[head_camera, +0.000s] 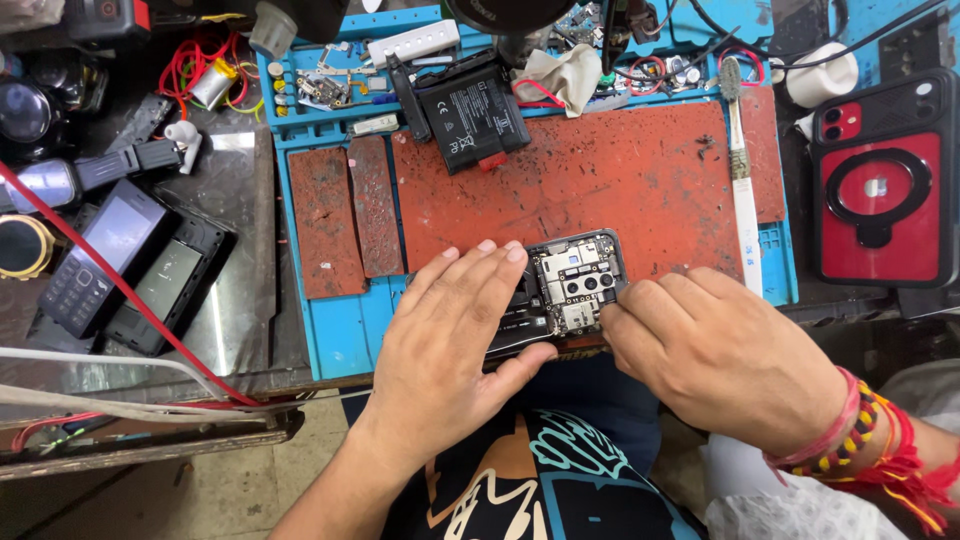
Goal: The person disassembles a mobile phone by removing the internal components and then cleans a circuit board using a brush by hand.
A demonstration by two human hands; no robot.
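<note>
The left hand (455,335) lay flat with fingers together over an opened phone (575,285), thumb hooked under its near edge, gripping it at the front edge of the red mat (620,175). The right hand (715,350) pinched at the exposed circuit board, fingertips closed; a black battery (470,110) lay well apart

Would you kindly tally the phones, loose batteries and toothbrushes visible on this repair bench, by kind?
Phones: 4 — opened black smartphone under both hands, red-cased smartphone, two dark keypad handsets.
Loose batteries: 1 — flat black battery.
Toothbrushes: 1 — long white toothbrush.
Total: 6
</note>
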